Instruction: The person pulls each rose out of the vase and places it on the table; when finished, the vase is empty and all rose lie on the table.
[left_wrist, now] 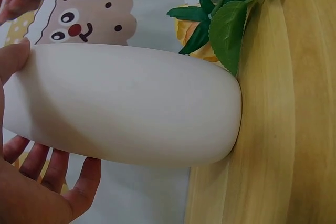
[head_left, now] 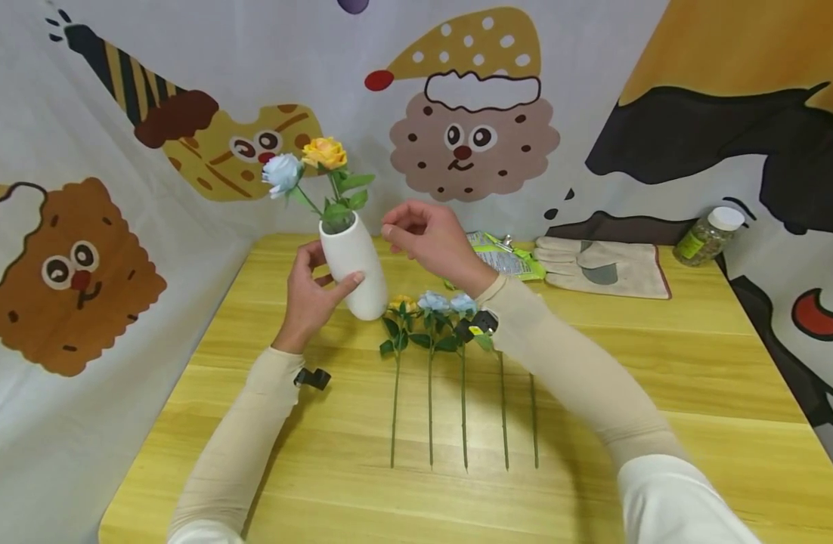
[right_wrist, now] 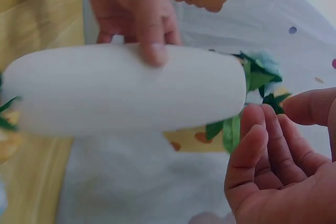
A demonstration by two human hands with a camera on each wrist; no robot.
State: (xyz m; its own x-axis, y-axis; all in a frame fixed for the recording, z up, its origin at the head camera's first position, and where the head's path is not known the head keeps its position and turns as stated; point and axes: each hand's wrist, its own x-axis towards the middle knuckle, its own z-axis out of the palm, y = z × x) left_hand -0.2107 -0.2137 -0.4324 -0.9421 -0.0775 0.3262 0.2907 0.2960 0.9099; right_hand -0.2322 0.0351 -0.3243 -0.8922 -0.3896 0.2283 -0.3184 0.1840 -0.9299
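My left hand [head_left: 309, 301] grips a white vase [head_left: 357, 268] around its side, thumb in front and fingers behind. The vase's base touches the wooden table. A light blue artificial rose [head_left: 283, 174] and a yellow artificial rose [head_left: 325, 153] with green leaves stick out of its mouth. Just right of the mouth is my right hand [head_left: 431, 236], its fingers loosely bent and holding nothing; the right wrist view shows a gap between thumb and fingertips [right_wrist: 252, 137]. Several more stemmed roses [head_left: 433, 302] lie side by side on the table; the right forearm hides some of the heads.
Along the table's back edge lie a green and white packet [head_left: 508, 261] with a clip and a pair of pale work gloves [head_left: 607, 268]. A white-lidded jar [head_left: 707, 238] stands at the back right. A cartoon-printed cloth [head_left: 362, 45] hangs behind the table [head_left: 321, 468].
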